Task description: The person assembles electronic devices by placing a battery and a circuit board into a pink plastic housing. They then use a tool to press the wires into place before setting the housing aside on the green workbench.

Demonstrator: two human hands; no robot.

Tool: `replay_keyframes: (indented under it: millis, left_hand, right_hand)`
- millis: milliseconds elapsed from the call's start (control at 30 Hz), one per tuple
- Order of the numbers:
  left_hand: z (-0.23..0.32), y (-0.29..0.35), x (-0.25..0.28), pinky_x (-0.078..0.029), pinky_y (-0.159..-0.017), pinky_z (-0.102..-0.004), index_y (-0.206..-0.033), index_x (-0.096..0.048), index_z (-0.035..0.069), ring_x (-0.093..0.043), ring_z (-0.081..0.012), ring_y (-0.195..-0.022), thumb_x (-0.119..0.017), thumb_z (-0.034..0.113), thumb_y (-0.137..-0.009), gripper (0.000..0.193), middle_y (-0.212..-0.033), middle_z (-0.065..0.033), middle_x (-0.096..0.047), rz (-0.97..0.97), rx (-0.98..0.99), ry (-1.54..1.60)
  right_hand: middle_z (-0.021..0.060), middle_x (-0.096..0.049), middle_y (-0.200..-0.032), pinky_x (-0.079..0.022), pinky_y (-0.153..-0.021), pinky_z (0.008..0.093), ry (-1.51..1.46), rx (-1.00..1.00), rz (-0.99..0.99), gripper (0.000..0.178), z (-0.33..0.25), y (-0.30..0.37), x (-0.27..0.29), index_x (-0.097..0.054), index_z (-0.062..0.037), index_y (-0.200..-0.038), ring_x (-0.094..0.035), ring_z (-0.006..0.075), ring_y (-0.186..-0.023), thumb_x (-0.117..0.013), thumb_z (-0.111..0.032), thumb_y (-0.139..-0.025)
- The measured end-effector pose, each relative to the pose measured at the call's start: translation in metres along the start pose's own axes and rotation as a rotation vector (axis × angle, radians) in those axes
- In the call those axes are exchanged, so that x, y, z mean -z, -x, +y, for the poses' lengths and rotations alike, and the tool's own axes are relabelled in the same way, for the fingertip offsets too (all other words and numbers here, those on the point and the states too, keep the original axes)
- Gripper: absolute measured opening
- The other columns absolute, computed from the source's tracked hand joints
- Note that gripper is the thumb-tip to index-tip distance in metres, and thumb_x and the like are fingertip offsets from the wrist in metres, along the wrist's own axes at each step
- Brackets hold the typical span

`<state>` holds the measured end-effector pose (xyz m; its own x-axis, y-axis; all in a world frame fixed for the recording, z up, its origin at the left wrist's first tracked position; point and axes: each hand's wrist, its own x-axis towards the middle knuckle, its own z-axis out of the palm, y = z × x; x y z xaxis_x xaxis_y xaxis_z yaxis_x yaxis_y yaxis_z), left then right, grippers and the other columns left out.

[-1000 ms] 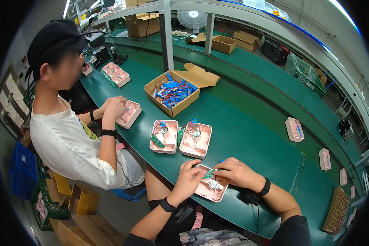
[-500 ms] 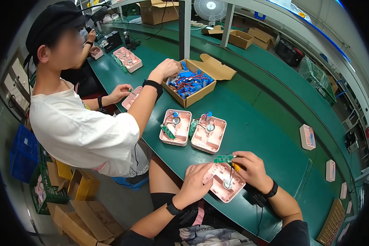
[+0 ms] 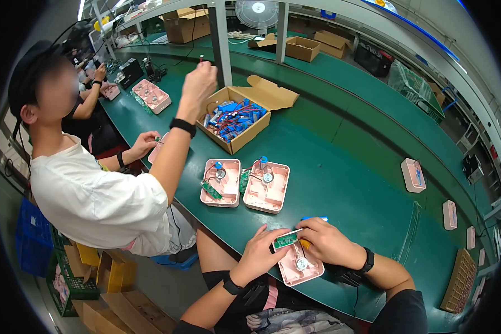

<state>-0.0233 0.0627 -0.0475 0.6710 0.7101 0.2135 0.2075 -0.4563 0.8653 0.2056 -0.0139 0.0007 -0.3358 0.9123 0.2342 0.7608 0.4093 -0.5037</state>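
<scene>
1. Pinching a small green circuit board (image 3: 285, 240) between thumb and fingertips, the left hand (image 3: 263, 251) holds it just above the upper edge of a pink plastic housing (image 3: 301, 267) that lies on the near edge of the green table (image 3: 350, 183).
2. The right hand (image 3: 327, 244) is curled closed around a yellow-handled tool (image 3: 304, 243); a thin metal tip runs from it to the circuit board, and the hand rests over the far side of the pink housing.
3. A round silver part sits inside the housing, below the board.
4. Both wrists wear black bands.
5. Farther up the table lie two more open pink housings (image 3: 245, 182) side by side, each with small parts and wires inside.
6. Beyond them stands an open cardboard box (image 3: 245, 114) filled with blue parts and red wires.
7. To the left, a co-worker in a white shirt (image 3: 94, 200) raises one hand (image 3: 199, 83) high over the table, pinching something small, too small to tell; the other hand (image 3: 145, 143) rests at the table edge.
8. Single pink housings (image 3: 413, 175) lie well apart to the right.
</scene>
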Motion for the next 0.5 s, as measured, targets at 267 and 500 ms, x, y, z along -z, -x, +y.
replay_keyframes:
  millis: [267, 500]
  left_hand:
    - [0.018, 0.000, 0.002, -0.062, -0.091, -0.0399, -0.113, -0.074, 0.004, -0.077, -0.0312, -0.096, -0.082, 0.011, -0.088, 0.027, -0.117, -0.0116, -0.077, 0.046, -0.033, -0.096]
    - [0.016, -0.002, 0.003, -0.064, -0.077, -0.0376, -0.095, -0.079, 0.003, -0.077, -0.0291, -0.090, -0.080, 0.009, -0.089, 0.009, -0.117, -0.0123, -0.077, 0.041, -0.186, -0.275]
  right_hand:
    - [0.0172, -0.068, -0.119, -0.058, -0.092, 0.0403, 0.144, 0.025, -0.040, 0.020, 0.004, 0.004, -0.002, -0.070, 0.0046, -0.103, -0.069, 0.0345, -0.105, -0.071, -0.006, -0.087]
    - [0.0159, -0.070, -0.115, -0.059, -0.088, 0.0409, 0.079, -0.039, -0.061, 0.016, 0.002, 0.001, 0.001, -0.074, 0.0025, -0.099, -0.071, 0.0334, -0.100, -0.071, -0.007, -0.085]
